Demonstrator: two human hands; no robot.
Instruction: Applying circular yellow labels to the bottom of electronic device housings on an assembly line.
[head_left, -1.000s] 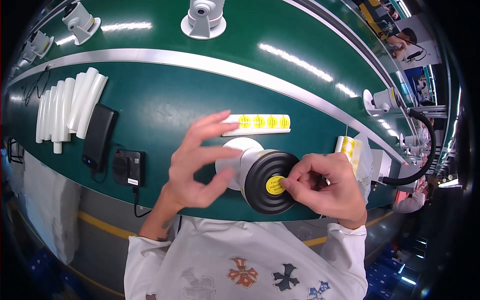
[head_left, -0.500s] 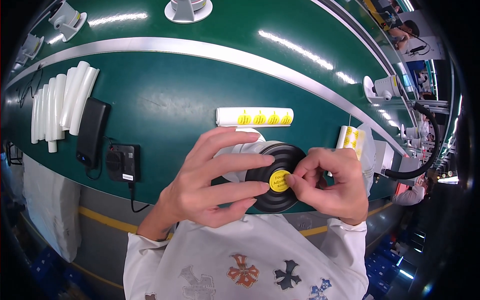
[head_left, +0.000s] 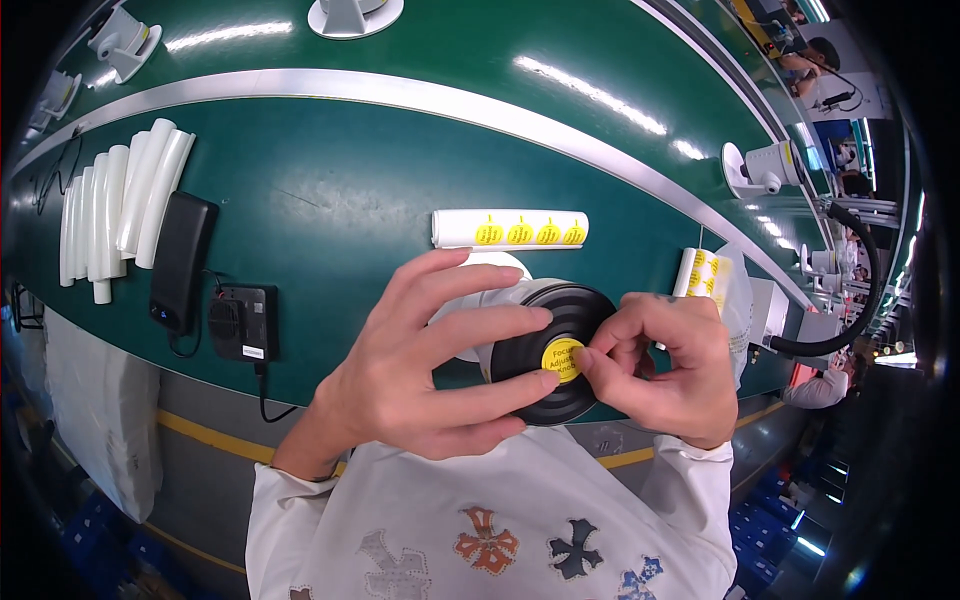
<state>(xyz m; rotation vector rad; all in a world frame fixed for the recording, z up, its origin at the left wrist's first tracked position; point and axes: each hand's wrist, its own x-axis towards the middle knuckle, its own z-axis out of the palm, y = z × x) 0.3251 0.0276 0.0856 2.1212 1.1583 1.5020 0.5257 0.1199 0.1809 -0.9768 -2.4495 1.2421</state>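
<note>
A white device (head_left: 476, 292) with a black ridged round face (head_left: 565, 405) stands at the bench's near edge, tilted toward me. At the centre of that face is a round yellow sticker (head_left: 560, 352) with dark print. My left hand (head_left: 420, 365) spans the device from the left, fingers spread over the black face and one fingertip at the sticker's lower edge. My right hand (head_left: 665, 365) is closed in a pinch at the sticker's right edge, thumb and fingertips together. Its thumb covers part of the sticker.
Behind the device lies a white roll (head_left: 460, 229) with yellow round stickers; another sticker roll (head_left: 703, 272) lies at right. White rolls (head_left: 110, 215), a black handset-like device (head_left: 184, 262) and a black box (head_left: 244, 322) with a cable are at left. More white devices (head_left: 356, 15) stand beyond the metal rail (head_left: 330, 84).
A left fingertip has moved onto the sticker's lower edge. The right hand keeps its pinch almost in place. Beyond the rail, the white devices appear shifted slightly to the left.
</note>
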